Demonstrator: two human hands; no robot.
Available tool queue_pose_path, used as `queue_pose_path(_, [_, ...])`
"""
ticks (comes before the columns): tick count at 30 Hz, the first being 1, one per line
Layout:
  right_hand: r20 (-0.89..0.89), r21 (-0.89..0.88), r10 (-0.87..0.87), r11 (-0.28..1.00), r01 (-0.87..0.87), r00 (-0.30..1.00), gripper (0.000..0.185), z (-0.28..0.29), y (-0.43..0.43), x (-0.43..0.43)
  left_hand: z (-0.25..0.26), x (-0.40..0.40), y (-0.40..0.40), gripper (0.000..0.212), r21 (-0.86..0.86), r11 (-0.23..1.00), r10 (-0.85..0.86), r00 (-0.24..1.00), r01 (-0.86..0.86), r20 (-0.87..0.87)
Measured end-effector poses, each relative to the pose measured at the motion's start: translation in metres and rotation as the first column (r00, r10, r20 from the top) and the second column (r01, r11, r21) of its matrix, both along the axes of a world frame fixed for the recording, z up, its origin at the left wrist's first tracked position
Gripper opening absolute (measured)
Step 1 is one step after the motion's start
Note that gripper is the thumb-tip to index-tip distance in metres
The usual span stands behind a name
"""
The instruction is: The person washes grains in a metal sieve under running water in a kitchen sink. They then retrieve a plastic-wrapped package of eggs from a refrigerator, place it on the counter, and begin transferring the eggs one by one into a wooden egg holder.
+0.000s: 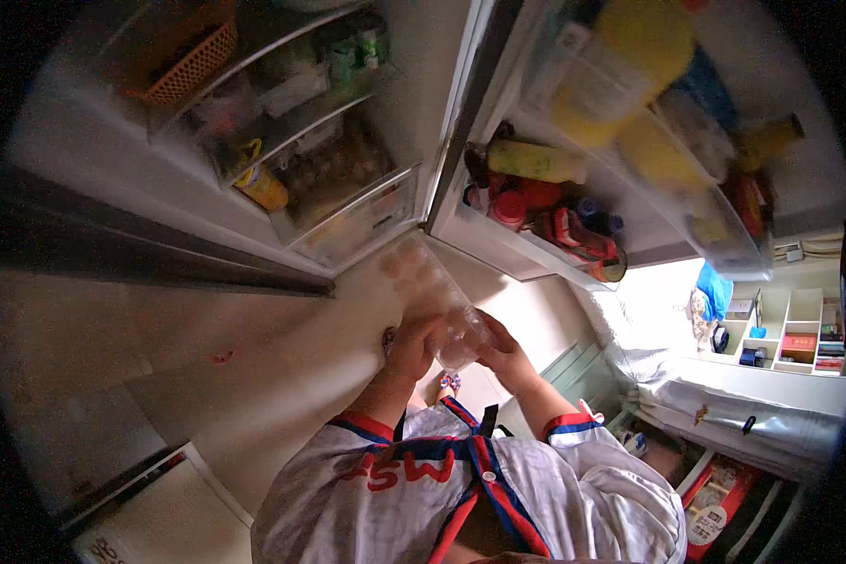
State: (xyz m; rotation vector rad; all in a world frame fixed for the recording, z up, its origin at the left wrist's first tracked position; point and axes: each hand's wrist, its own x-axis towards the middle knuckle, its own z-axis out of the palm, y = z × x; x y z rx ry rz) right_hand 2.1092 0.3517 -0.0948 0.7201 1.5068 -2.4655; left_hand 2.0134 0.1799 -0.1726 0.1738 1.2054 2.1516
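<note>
Both hands hold a clear plastic egg carton (443, 299) in front of an open refrigerator. My left hand (417, 345) grips its left side near the close end. Opposite it, my right hand (502, 347) has its fingers on the right edge. Blurred, rounded brownish shapes that look like eggs show through the far end of the carton. The plastic at the near end looks see-through, and whether anything lies in it I cannot tell. Beyond the carton is a clear refrigerator drawer (356, 218) at the bottom of the compartment.
The open refrigerator door (515, 247) on the right carries racks of bottles and packages, including a red-capped container (509, 209). Shelves on the left hold an orange woven basket (192, 67) and a yellow bottle (262, 189). A white cubby shelf (800, 310) stands far right.
</note>
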Motion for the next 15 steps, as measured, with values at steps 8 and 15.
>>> queue_pose_path(8, [-0.729, 0.659, -0.239, 0.008, 0.752, 0.641, 0.036, 0.055, 0.295, 0.092, 0.087, 0.045, -0.048, 0.038, 0.095, 0.97, 0.177, 0.916, -0.224, 0.36])
queue_pose_path(15, [-0.543, -0.057, -0.662, 0.644, 0.763, 0.518, 0.066, 0.154, 0.434, -0.011, 0.105, 0.12, -0.094, 0.054, 0.031, 0.938, 0.314, 0.883, -0.346, 0.349])
